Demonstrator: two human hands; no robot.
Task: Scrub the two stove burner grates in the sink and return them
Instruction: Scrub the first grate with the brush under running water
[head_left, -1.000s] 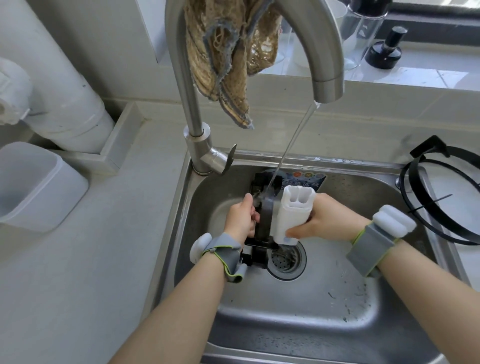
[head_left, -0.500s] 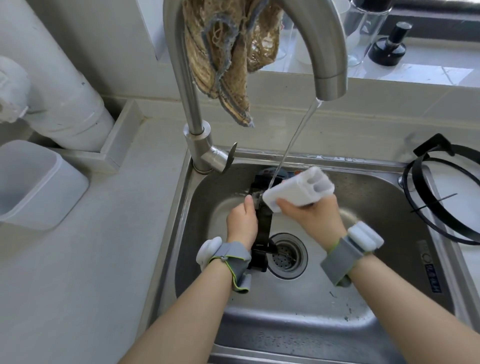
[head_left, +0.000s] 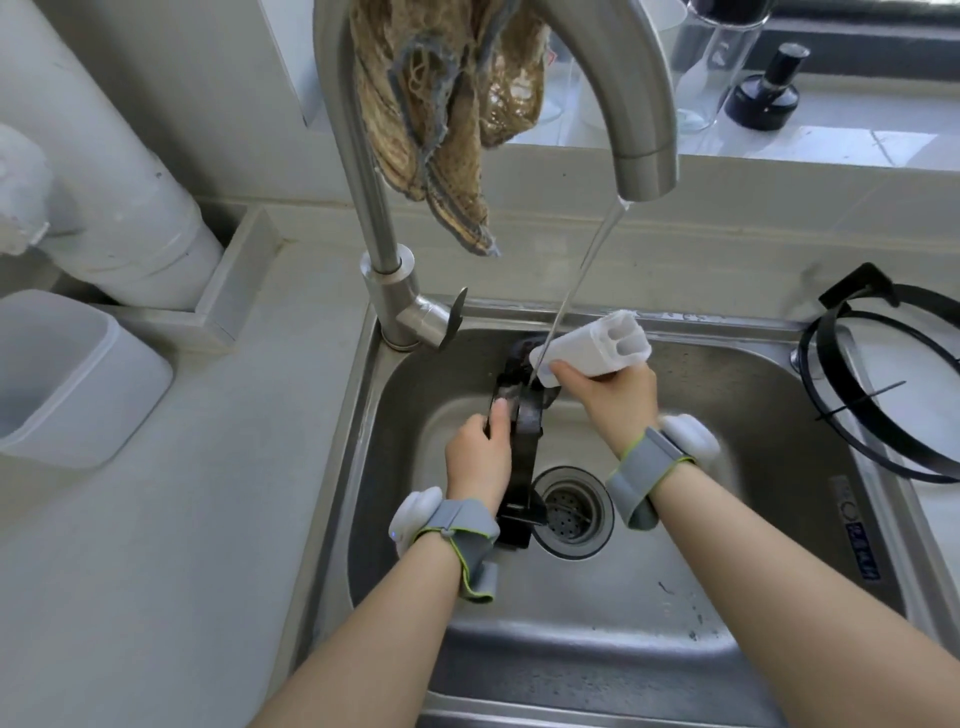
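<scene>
From the head camera, the black metal burner grate (head_left: 523, 441) stands on edge in the stainless steel sink (head_left: 779, 400), just left of the round drain strainer (head_left: 569, 512). The left hand (head_left: 478, 460) grips its upper bar. The right hand (head_left: 615, 397) is closed round a white ribbed plastic scrubber (head_left: 592, 349) at the grate's top, under the thin stream of water (head_left: 587, 270) from the steel tap (head_left: 644, 130).

The grate looks stiff, fairly heavy and slick when wet. It is best held round a bar with the whole hand, not by the fingertips.

The second grate, a black wire ring (head_left: 883, 400), lies on the worktop (head_left: 156, 519) to the right of the sink.

The sink shows no pooled water, only dark specks near the front. What the translucent plastic tub (head_left: 67, 374) on the left holds cannot be told.
</scene>
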